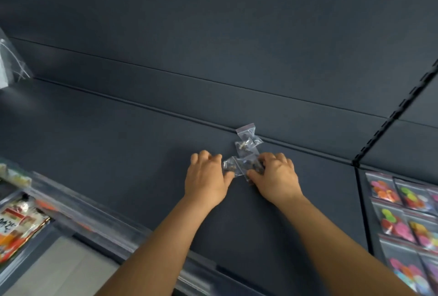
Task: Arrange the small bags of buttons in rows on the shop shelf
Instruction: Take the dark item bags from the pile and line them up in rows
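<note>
While both hands work at the shelf (118,144) | left hand (206,177) pinches one clear bag (231,165) | right hand (276,175) grips another bag (254,165) (dark buttons inside) | two more small bags (247,140) lie just behind, near the back wall | colourful button bags (403,215) in rows, right.

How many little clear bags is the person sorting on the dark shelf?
About 4: one bag against the back ledge, one just before it, one at the left hand fingertips, one under the right hand. Overlap may hide others.
</note>
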Demonstrator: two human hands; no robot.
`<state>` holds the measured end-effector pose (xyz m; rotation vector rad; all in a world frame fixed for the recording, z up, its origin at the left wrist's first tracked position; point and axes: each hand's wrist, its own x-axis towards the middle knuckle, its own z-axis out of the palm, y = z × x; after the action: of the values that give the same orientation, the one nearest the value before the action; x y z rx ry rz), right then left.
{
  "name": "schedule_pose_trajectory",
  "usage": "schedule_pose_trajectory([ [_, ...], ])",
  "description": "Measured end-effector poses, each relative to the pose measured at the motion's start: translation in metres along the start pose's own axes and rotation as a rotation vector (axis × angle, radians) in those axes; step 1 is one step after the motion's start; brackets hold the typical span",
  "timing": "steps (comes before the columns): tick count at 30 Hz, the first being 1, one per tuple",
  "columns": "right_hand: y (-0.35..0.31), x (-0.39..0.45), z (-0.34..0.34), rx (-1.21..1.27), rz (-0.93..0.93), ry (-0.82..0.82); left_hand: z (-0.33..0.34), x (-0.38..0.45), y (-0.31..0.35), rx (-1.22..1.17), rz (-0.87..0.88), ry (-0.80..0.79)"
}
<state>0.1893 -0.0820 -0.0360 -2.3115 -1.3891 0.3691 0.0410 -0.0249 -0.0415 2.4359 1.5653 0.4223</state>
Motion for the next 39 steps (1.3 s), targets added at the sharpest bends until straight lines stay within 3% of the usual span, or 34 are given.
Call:
schedule_pose_trajectory([
  [9,-0.01,-0.012,0.001,0.248,0.106,0.077,-0.002,0.0,-0.008,-0.455,-0.036,-0.028],
  [15,-0.005,-0.038,-0.02,0.461,0.105,0.208,-0.012,-0.007,0.014,-0.951,-0.099,-0.201],
  [19,0.008,-0.057,-0.044,0.53,0.133,0.291,-0.013,-0.015,0.045,-1.136,-0.113,-0.341],
  [29,0.078,-0.126,-0.105,0.434,0.164,0.292,-0.006,-0.053,0.14,-1.102,0.122,-0.465],
  [35,0.132,-0.184,-0.149,0.447,0.279,0.408,0.006,-0.105,0.215,-1.055,0.283,-0.64],
  [39,0.178,-0.231,-0.176,0.515,0.346,0.525,0.018,-0.15,0.268,-1.036,0.35,-0.654],
])
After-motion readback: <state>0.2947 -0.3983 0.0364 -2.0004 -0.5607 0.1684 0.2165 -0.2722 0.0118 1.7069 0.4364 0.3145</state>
